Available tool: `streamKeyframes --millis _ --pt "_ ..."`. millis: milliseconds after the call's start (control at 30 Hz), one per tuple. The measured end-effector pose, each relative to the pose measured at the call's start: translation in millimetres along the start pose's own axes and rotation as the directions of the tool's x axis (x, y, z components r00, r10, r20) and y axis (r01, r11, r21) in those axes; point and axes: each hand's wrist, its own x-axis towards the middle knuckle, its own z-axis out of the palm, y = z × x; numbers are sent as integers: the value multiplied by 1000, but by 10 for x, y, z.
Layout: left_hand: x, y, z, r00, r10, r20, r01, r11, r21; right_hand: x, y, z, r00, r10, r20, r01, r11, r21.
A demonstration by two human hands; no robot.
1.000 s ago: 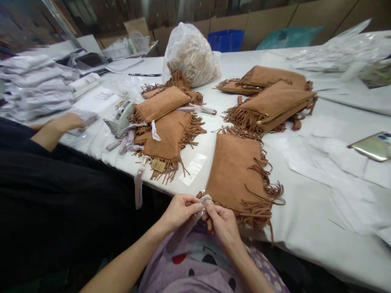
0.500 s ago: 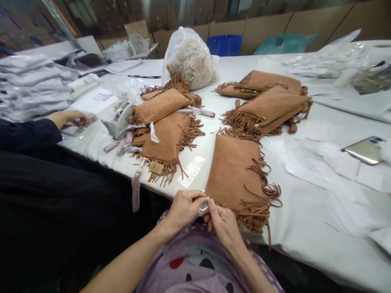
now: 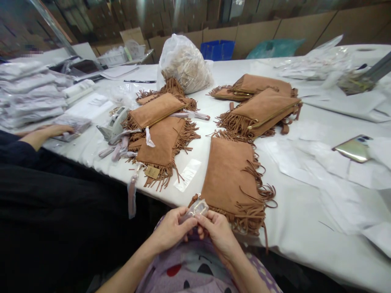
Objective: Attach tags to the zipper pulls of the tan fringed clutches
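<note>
A tan suede fringed bag (image 3: 229, 175) lies flat at the near edge of the white table (image 3: 305, 219). My left hand (image 3: 171, 230) and my right hand (image 3: 215, 232) meet just below its near-left corner, over my lap. Both pinch a small metal clasp in clear wrapping (image 3: 197, 208) that hangs from that corner. All fingers are curled tight around it.
More fringed bags lie in piles at centre-left (image 3: 159, 130) and at the back (image 3: 259, 101). A plastic sack of filling (image 3: 183, 65), a tape dispenser (image 3: 114, 122) and a phone (image 3: 354, 148) sit on the table. Another person's hand (image 3: 51, 131) rests at left by stacked packets (image 3: 27, 93).
My hands have dropped a little lower and nearer to me, drawing the wrapped clasp off the table edge. The other person's hand at left shifted over the packets.
</note>
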Motion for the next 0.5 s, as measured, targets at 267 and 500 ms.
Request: streamKeyframes --millis 267,500 --pt "-104 -91 111 991 41 -127 -46 998 -39 69 46 -9 998 35 -46 -36 999 -38" --pt "-217 -149 266 847 422 -323 -280 871 405 100 101 -10 991 97 -92 -93 995 45"
